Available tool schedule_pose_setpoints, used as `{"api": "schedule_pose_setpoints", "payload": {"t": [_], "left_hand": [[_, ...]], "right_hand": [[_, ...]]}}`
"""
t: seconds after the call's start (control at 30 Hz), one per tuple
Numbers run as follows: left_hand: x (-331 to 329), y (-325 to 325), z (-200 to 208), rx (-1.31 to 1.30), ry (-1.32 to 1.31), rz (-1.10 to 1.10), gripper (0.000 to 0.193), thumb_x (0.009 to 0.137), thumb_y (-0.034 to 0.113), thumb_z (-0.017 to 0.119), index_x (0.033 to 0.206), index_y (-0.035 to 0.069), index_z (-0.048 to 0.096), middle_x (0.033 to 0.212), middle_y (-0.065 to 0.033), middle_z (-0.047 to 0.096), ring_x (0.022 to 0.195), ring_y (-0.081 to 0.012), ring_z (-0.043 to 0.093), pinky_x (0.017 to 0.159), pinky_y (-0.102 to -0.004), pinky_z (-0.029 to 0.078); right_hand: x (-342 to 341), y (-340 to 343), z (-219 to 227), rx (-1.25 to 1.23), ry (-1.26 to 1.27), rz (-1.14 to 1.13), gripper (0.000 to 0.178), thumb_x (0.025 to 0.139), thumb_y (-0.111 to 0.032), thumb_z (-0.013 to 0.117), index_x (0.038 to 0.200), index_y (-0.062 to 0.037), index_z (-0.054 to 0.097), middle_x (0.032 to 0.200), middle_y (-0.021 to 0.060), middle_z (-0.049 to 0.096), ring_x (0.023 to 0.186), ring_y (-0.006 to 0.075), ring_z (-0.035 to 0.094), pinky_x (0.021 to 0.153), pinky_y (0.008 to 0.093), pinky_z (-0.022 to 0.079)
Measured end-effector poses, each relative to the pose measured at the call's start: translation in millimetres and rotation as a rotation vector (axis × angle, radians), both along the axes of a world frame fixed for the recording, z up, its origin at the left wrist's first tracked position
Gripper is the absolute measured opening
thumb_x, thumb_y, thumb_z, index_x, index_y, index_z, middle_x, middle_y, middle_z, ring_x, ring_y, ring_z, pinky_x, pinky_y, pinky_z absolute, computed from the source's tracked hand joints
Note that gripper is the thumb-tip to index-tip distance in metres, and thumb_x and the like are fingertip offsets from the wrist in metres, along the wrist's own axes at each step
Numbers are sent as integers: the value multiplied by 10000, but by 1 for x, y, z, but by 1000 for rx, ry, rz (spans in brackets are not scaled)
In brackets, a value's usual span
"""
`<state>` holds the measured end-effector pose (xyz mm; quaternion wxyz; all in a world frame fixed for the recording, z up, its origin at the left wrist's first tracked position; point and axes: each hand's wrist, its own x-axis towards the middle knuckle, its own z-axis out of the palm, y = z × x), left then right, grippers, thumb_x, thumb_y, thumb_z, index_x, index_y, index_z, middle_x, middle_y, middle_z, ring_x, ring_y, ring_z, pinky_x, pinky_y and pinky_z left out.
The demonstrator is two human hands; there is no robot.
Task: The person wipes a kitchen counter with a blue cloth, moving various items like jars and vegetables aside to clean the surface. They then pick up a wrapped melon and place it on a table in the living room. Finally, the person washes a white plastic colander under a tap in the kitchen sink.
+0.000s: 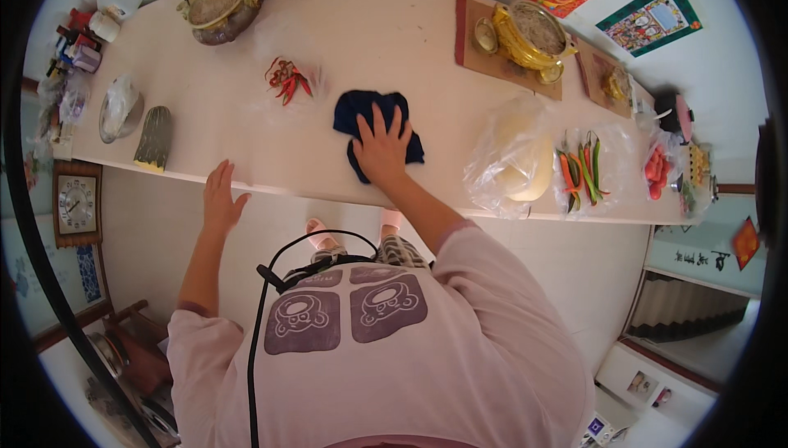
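Spread fingers of my right hand [383, 148] press a dark blue cloth [353, 107] flat against the pale tabletop [386, 54]. The cloth is crumpled, with its edges showing around the hand. My left hand [222, 195] is at the table's front edge, fingers extended and holding nothing. Beyond the cloth to the left, a small heap of red chilies [287, 80] lies on clear plastic. Right of the cloth sits a large pale rounded thing [529, 165] wrapped in a clear bag.
Green and red peppers [587, 170] lie on plastic at the right, near bagged red items [657, 169]. A golden pot [525, 41] stands at the back right, a brown pot [220, 11] at the back left. A dark green squash [153, 140] and metal bowl [121, 111] are at the left.
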<state>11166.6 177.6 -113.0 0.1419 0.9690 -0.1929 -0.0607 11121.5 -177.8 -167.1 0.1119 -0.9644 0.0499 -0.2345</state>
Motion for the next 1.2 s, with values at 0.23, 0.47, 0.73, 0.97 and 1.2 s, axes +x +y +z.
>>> {"api": "schedule_pose_setpoints", "payload": {"t": [0.23, 0.47, 0.73, 0.97, 1.2], "left_hand": [[9, -24, 13, 318, 102, -39, 732, 786, 354, 703, 1369, 52, 380, 1484, -110, 318, 1313, -338, 354, 1042, -477, 305], [22, -17, 14, 375, 208, -97, 810, 770, 305, 721, 1418, 58, 301, 1513, -116, 246, 1330, -350, 339, 1067, -440, 299], [5, -21, 15, 355, 126, -90, 838, 786, 307, 705, 1442, 47, 254, 1526, -119, 207, 1353, -355, 292, 1089, -428, 275], [10, -25, 19, 427, 264, -62, 824, 806, 289, 684, 1452, 51, 231, 1534, -112, 186, 1372, -352, 261, 1101, -426, 260], [-8, -17, 2, 347, 100, -93, 747, 794, 88, 603, 1441, 19, 235, 1534, -142, 163, 1374, -379, 247, 1097, -429, 265]], "right_hand": [[128, -98, 8, -127, 222, -99, 455, 854, -415, 530, 1255, -202, 527, 1418, 67, 407, 1295, 421, 304, 970, 615, 289], [15, -85, 5, -177, 41, -224, 440, 826, -288, 608, 1246, -167, 556, 1404, 101, 409, 1272, 438, 333, 979, 606, 288], [-18, -13, 23, -90, 130, 291, 445, 745, -323, 662, 1172, -217, 598, 1379, 40, 434, 1290, 419, 314, 969, 635, 264], [120, -114, -7, -184, 112, -180, 401, 884, -405, 504, 1250, -248, 551, 1411, 19, 415, 1285, 397, 326, 968, 623, 276], [23, -57, 12, -165, 54, 51, 407, 826, -314, 623, 1181, -119, 577, 1401, 55, 428, 1285, 407, 337, 992, 554, 286]]}}
